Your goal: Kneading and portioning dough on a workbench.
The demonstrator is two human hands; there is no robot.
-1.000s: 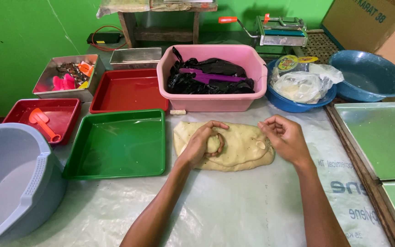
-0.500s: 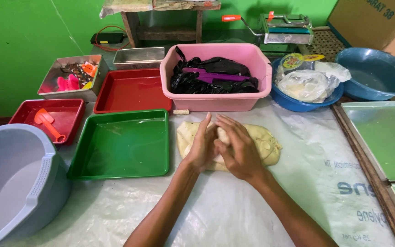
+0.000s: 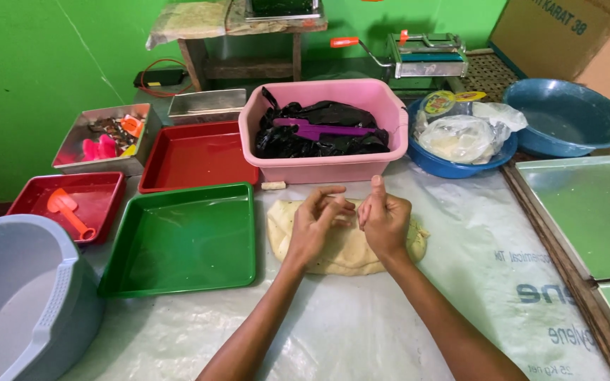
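Note:
A flat slab of pale yellow dough [image 3: 344, 250] lies on the plastic-covered table [image 3: 361, 331] in front of me. My left hand [image 3: 317, 227] hovers over its middle with fingers curled and spread, fingertips lifted off the surface. My right hand [image 3: 384, 220] is right beside it, loosely fisted with the thumb pointing up, above the dough's right half. The two hands nearly touch. Neither holds anything that I can see.
A green tray [image 3: 178, 243] sits left of the dough, two red trays [image 3: 195, 155] behind it, a grey tub [image 3: 15, 296] at far left. Behind the dough stand a pink basin [image 3: 326, 169] with black bags, and blue bowls [image 3: 566, 120]. Metal sheets [image 3: 587, 212] lie right.
My right hand came in from the dough's right edge to meet the left at the middle. Both then lifted off the dough and the fingers curled up.

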